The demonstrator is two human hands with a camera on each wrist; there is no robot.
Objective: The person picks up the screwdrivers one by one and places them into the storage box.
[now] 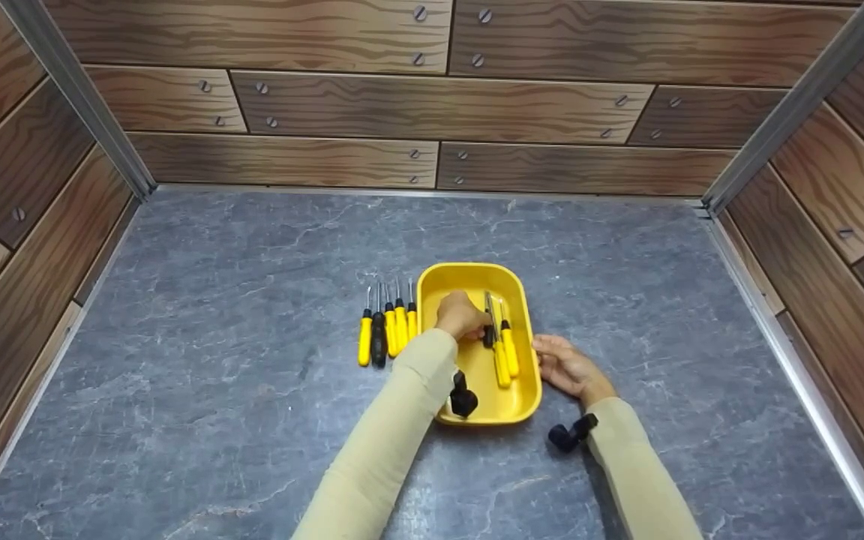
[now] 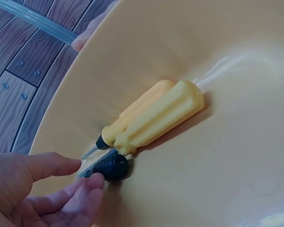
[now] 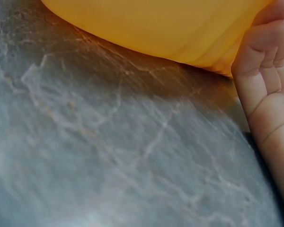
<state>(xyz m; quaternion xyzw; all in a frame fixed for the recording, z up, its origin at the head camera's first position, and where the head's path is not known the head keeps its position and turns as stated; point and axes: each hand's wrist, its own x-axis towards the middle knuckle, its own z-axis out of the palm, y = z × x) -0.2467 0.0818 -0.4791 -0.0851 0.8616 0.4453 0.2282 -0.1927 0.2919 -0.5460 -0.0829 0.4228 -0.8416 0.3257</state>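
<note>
In the head view my left hand (image 1: pixel 463 315) is inside a yellow plastic tray (image 1: pixel 471 268). Its thumb and fingers pinch a black-handled screwdriver (image 2: pixel 112 166) near the handle's neck, partly covering it. Two yellow-handled screwdrivers (image 2: pixel 163 113) lie side by side right by it on the tray floor, shafts pointing the same way. My right hand (image 1: pixel 567 367) is at the tray's right side, its loosely bent fingers (image 3: pixel 270 38) against the outer wall. Left of the tray lies a row of several screwdrivers, among them one with a black handle (image 1: pixel 379 341) and a yellow one (image 1: pixel 365 339) at the far left.
A grey marble-patterned tabletop (image 1: pixel 252 300) spreads around the tray. Wood-patterned panels (image 1: pixel 432 105) wall in the back and both sides, with metal strips (image 1: pixel 799 375) along the corners and edges. Dark wrist cameras (image 1: pixel 463 401) jut from both sleeves.
</note>
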